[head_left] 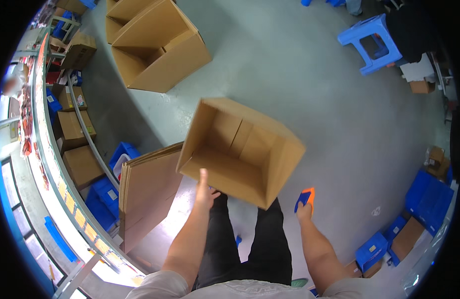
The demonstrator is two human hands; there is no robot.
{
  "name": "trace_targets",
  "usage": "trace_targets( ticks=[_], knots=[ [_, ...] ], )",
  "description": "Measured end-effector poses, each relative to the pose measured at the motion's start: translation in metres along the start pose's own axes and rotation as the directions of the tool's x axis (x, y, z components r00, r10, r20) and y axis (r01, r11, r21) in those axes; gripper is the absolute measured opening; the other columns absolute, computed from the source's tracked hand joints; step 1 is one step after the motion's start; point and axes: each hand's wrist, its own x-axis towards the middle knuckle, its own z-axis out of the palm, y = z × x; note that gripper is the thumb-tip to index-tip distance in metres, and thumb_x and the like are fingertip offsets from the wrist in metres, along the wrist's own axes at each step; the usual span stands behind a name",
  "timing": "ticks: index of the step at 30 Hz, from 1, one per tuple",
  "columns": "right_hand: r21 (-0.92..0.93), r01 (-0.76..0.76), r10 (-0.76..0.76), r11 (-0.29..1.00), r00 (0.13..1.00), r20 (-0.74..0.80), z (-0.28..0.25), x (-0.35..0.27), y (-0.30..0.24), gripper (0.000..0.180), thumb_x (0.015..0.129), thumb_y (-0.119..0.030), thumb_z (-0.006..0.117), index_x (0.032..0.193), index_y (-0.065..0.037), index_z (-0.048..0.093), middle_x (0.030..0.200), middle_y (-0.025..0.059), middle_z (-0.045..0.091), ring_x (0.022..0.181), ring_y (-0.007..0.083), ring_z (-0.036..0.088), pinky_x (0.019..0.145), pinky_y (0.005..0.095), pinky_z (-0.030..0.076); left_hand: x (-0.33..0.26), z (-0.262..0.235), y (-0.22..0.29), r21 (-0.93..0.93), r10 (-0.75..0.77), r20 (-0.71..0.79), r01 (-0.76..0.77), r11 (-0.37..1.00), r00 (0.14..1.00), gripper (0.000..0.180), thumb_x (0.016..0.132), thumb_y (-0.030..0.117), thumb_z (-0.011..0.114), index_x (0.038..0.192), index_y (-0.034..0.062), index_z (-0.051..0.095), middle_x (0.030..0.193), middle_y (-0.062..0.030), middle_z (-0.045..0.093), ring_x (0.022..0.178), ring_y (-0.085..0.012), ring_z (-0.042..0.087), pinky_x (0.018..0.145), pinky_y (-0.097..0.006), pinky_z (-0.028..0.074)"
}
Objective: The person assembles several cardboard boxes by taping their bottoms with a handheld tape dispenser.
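An open, empty cardboard box (pixel 230 169) is in front of my legs, tilted so that its inside faces up. My left hand (pixel 206 193) is at its near left wall, thumb up along the wall and fingers bent behind it, gripping the cardboard. To the right of the box and apart from it, my right hand (pixel 304 210) is closed around a small blue-and-orange hand-held tool (pixel 308 196). The tool's exact kind is not clear. Flattened cardboard sheets (pixel 150 194) stand upright in a stack just left of my left forearm.
Two large open cardboard boxes (pixel 165 62) stand on the floor at the far left. A long bench (pixel 53 144) with boxes and blue bins (pixel 103 199) under it curves along the left. A blue stool (pixel 372 45) is far right; more blue bins (pixel 372 251) lie near right.
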Motion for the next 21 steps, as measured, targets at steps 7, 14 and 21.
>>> trace_targets(
  ticks=[7, 14, 21],
  knots=[
    [-0.049, 0.177, -0.174, 0.983, 0.983, 0.061, -0.019, -0.038, 0.02, 0.033, 0.085, -0.026, 0.063, 0.09, 0.007, 0.058, 0.084, 0.0222, 0.064, 0.081, 0.0338, 0.065, 0.073, 0.0414, 0.049, 0.059, 0.021, -0.028, -0.08, -0.246, -0.234, 0.234, 0.969, 0.941, 0.052, 0.09, 0.031, 0.056, 0.127, -0.0031, 0.043, 0.118, -0.0277, 0.054, 0.096, -0.0483, 0.06, 0.084, -0.055, 0.049],
    [-0.141, 0.22, -0.198, 0.965, 0.968, 0.154, -0.064, -0.05, 0.026, 0.035, 0.082, -0.027, 0.065, 0.087, 0.007, 0.06, 0.084, 0.0218, 0.065, 0.081, 0.0341, 0.065, 0.073, 0.0416, 0.05, 0.086, 0.053, 0.009, -0.309, -0.015, -0.223, -0.056, 0.949, 0.975, 0.042, 0.088, 0.025, 0.053, 0.115, -0.0066, 0.05, 0.103, -0.0268, 0.06, 0.082, -0.043, 0.064, 0.07, -0.052, 0.054],
    [0.121, 0.486, -0.498, 0.866, 0.861, 0.104, -0.106, -0.067, 0.007, 0.029, 0.081, -0.02, 0.064, 0.093, 0.006, 0.061, 0.079, 0.0199, 0.065, 0.076, 0.0314, 0.064, 0.07, 0.0414, 0.049, 0.181, 0.026, 0.212, -0.443, 0.307, -0.148, -0.341, 0.829, 0.94, 0.03, 0.093, 0.014, 0.044, 0.115, -0.0047, 0.048, 0.109, -0.0235, 0.059, 0.089, -0.0382, 0.063, 0.071, -0.05, 0.056]
  ],
)
